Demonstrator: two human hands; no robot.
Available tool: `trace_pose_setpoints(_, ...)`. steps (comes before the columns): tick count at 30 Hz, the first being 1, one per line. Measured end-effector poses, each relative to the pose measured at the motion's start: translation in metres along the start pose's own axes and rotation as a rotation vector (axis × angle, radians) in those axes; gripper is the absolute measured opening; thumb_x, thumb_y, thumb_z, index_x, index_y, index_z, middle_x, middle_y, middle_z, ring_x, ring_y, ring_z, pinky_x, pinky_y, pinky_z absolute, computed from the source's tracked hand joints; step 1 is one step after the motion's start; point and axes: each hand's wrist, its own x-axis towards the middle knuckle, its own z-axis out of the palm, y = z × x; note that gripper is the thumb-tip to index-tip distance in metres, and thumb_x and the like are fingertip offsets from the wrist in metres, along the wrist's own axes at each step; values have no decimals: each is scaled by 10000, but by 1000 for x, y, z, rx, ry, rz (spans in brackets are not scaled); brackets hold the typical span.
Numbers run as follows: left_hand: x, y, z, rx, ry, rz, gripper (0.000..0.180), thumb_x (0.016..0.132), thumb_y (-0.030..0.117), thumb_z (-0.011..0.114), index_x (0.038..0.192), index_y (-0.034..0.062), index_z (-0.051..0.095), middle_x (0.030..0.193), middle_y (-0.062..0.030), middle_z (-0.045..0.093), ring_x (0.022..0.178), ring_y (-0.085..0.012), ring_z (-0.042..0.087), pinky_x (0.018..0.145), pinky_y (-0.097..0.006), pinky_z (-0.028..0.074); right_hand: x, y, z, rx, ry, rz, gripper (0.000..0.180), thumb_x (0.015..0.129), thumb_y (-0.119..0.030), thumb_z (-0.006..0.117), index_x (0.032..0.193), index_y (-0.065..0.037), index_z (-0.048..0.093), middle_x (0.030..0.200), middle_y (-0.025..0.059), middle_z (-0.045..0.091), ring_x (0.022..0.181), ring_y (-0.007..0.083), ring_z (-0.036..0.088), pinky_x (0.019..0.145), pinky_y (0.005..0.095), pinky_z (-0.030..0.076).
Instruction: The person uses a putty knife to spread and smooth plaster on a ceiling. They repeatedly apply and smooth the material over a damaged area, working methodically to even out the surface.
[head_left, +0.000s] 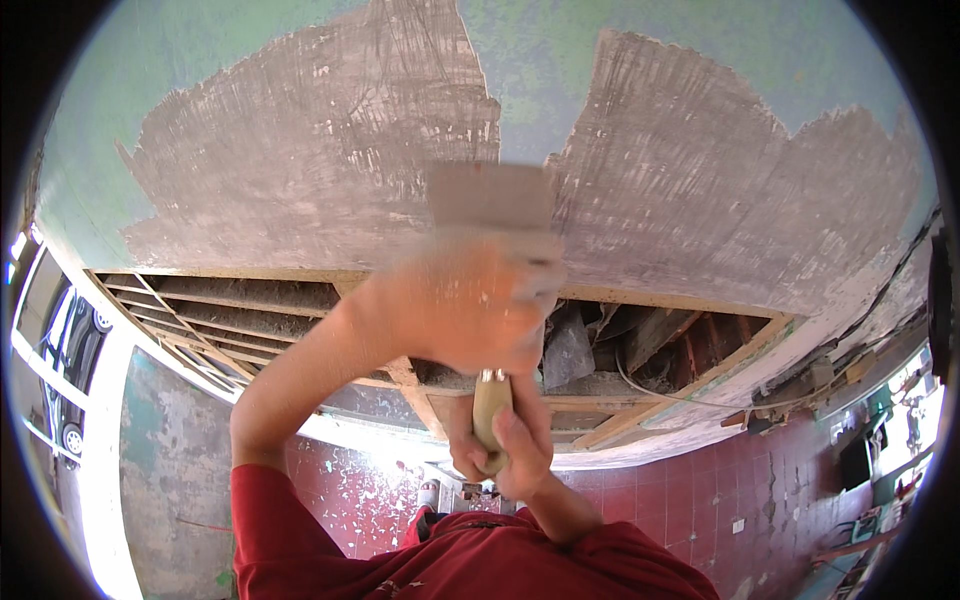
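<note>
A scraper with a wide flat grey blade (488,195) and a pale wooden handle (489,415) is in both my hands, its blade against the wall (300,150). My left hand (465,305), smeared by motion, is closed round the scraper just below the blade. Lower down, my right hand (520,445) grips the wooden handle. The wall has green-blue paint (540,70) along its upper part, with ragged edges. Large bare grey-brown patches spread to the left and right of the blade, and a narrow painted strip runs down between them.
Below the scraped surface, a wooden frame (690,297) borders open gaps with slats (240,292) and debris. A loose cable (690,399) hangs at the right. Red floor tiles (690,490) bear paint flakes. A car (75,350) shows through the opening at far left.
</note>
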Motion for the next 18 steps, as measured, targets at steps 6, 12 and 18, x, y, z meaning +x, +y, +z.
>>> trace_pose_setpoints(6,0,-3,-1,-10,46,-45,177,421,251,546,480,84,545,611,13,500,720,-177,535,617,-276,469,0,0,7,-6,13,-31,643,1013,-337,371,1495,-32,74,610,70,463,384,67,327,358,212,285)
trace_pose_setpoints(12,1,-9,9,-20,110,-12,182,424,243,552,485,72,549,609,2,489,708,-184,529,613,-277,467,6,0,2,-26,-4,-61,626,997,-305,367,1478,-16,88,597,77,446,343,82,312,328,223,284)
trace_pose_setpoints(18,2,-6,5,-25,54,-32,174,430,225,576,492,64,550,608,3,484,707,-184,529,614,-280,470,-2,-2,6,-23,20,-38,627,1002,-320,369,1481,-25,93,603,76,452,361,80,326,340,220,285)
